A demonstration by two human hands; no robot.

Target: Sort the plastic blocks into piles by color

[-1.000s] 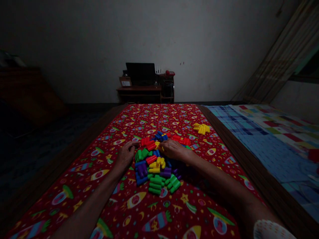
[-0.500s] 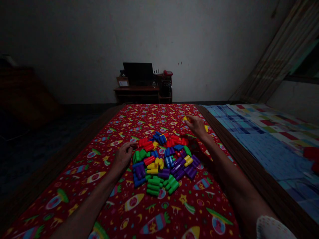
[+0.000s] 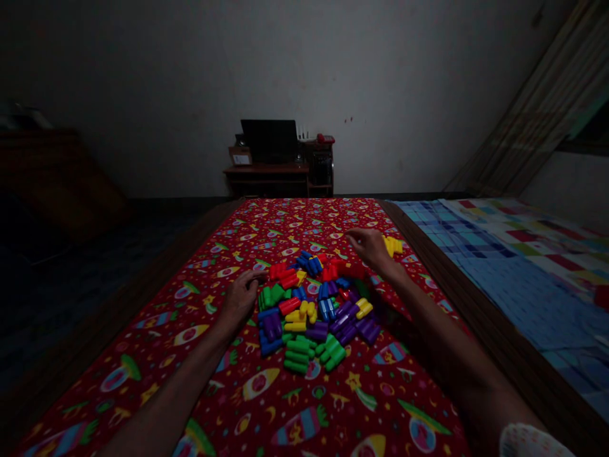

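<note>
A heap of plastic building blocks (image 3: 309, 311) in red, blue, green, yellow and purple lies on a red cloth printed with rockets (image 3: 266, 387). My left hand (image 3: 242, 297) rests palm down on the cloth against the heap's left edge, next to green blocks, with its fingers loosely bent and nothing in them. My right hand (image 3: 371, 249) hovers over the far right of the heap, beside red blocks, fingers loosely extended to the left and empty. Just behind it lies a small separate group of yellow blocks (image 3: 394, 245).
The cloth covers a long wooden-edged surface (image 3: 476, 311). A blue and multicoloured checked mat (image 3: 514, 266) lies to the right. A desk with a dark monitor (image 3: 273, 149) stands against the far wall. A curtain (image 3: 537, 108) hangs at the right. The room is dim.
My right hand left the heap, carried a yellow block to the far right, and has come back toward the heap empty. The left hand stayed in place.
</note>
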